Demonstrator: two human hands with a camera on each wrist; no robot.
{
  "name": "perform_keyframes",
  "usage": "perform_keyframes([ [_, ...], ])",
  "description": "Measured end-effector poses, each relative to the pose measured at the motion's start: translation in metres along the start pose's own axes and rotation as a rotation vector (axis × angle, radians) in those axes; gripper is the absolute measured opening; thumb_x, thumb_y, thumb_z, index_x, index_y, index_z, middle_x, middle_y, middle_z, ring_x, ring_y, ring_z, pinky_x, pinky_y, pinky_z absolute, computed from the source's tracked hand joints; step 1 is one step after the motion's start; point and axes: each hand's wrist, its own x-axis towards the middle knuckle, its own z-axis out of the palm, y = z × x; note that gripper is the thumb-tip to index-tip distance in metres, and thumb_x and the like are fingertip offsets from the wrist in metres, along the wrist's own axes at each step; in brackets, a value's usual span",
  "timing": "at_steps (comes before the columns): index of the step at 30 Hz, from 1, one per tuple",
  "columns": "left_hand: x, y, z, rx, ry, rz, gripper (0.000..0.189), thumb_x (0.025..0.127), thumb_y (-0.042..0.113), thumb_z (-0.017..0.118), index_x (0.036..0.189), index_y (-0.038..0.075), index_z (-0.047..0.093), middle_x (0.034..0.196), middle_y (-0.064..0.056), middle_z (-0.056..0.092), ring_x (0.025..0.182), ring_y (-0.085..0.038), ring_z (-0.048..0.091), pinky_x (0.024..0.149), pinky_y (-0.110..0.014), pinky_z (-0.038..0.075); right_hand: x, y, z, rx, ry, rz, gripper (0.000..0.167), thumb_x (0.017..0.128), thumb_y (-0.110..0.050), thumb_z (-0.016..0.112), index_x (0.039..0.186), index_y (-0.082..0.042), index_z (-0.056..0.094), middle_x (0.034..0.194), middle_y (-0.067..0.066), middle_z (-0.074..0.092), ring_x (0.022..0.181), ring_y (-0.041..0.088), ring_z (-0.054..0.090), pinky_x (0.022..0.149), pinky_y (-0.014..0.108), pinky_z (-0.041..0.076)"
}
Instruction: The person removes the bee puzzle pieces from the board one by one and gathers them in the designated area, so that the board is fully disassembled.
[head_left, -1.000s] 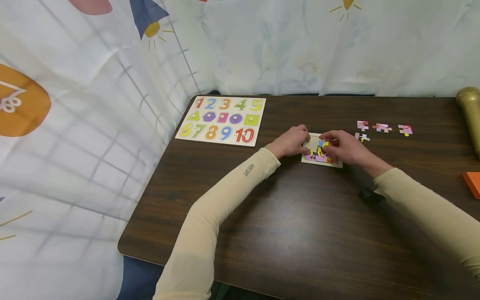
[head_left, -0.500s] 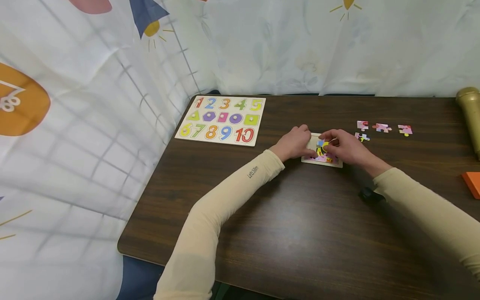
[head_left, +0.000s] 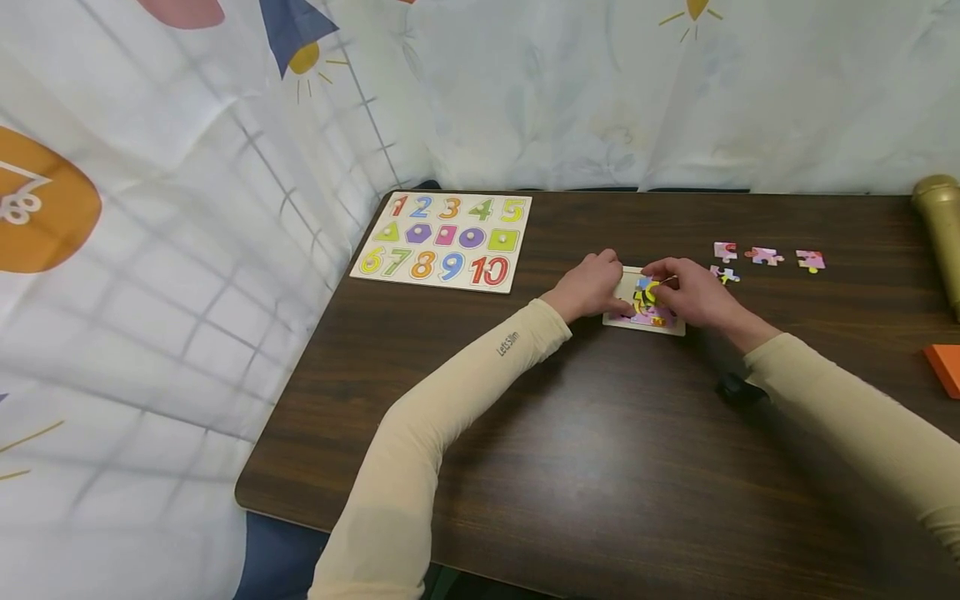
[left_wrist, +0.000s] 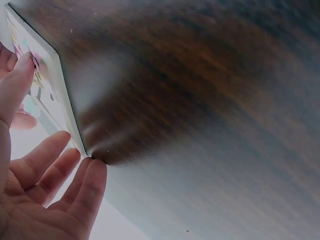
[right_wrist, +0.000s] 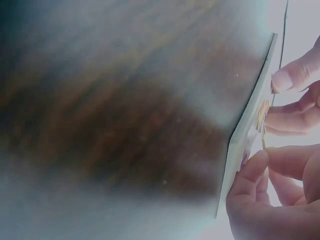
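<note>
A small wooden jigsaw tray [head_left: 630, 272] lies on the table, partly filled with pink, blue and yellow pieces. My left hand [head_left: 592, 285] is at its left side. The left thumb [left_wrist: 19, 75] presses on pieces inside the tray, while the other fingers spread along its edge. From the right, my right hand [head_left: 693, 292] reaches over the tray. Its thumb and index finger pinch a yellow-and-black jigsaw piece [head_left: 651, 292], tilted above the pieces in the tray. In the right wrist view this piece [right_wrist: 264, 137] appears edge-on at the fingertips.
Several loose pink jigsaw pieces [head_left: 765, 256] lie right of the tray. A number-and-shape board [head_left: 442, 242] sits at the table's back left. A gold cylinder [head_left: 937, 233] and an orange object [head_left: 947, 367] are at the right edge. Curtains [head_left: 540, 108] hang behind the table [head_left: 570, 467].
My left hand has moved slightly right, its thumb now further over the pieces in the tray. The yellow-and-black piece in my right hand has shifted and tilted a little.
</note>
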Motion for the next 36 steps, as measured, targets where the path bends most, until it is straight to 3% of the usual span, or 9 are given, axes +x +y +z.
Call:
perform_keyframes([
  [8,0.0009,-0.0004,0.0016,-0.007,-0.010,-0.003,0.056,0.086,0.056,0.067,0.115,0.009,0.065,0.126,-0.005,0.050,0.104,-0.020,0.048,0.093,-0.028,0.044,0.0040,-0.0013,0.0002,-0.070,-0.015,-0.082,0.047,0.092,-0.011,0.066,0.133,0.008,0.051,0.128,0.028,0.053,0.109,0.041,0.056,0.093,0.056,0.046],
  [18,-0.0002,-0.0005,0.0032,-0.007,0.002,-0.007,0.057,0.086,0.056,0.067,0.118,0.009,0.064,0.126,-0.005,0.050,0.106,-0.020,0.049,0.093,-0.028,0.044,-0.0007,-0.0017,-0.0002,-0.201,0.030,-0.149,0.036,0.090,-0.006,0.063,0.126,0.002,0.061,0.115,0.023,0.055,0.103,0.037,0.058,0.087,0.054,0.048],
  [30,-0.0032,0.0005,0.0015,-0.013,0.016,0.008,0.059,0.086,0.055,0.067,0.121,0.008,0.063,0.126,-0.006,0.050,0.107,-0.020,0.049,0.095,-0.028,0.042,0.0022,-0.0051,-0.0066,-0.321,-0.049,-0.236,0.036,0.091,-0.006,0.065,0.126,0.003,0.061,0.115,0.025,0.054,0.098,0.035,0.055,0.085,0.052,0.049],
  [36,-0.0055,0.0000,0.0011,-0.009,0.015,0.015,0.060,0.087,0.055,0.067,0.123,0.007,0.062,0.127,-0.006,0.050,0.107,-0.020,0.049,0.095,-0.028,0.042,0.0005,-0.0052,-0.0057,-0.335,-0.035,-0.287,0.035,0.090,-0.001,0.064,0.124,0.005,0.062,0.112,0.024,0.055,0.094,0.033,0.055,0.083,0.051,0.049],
])
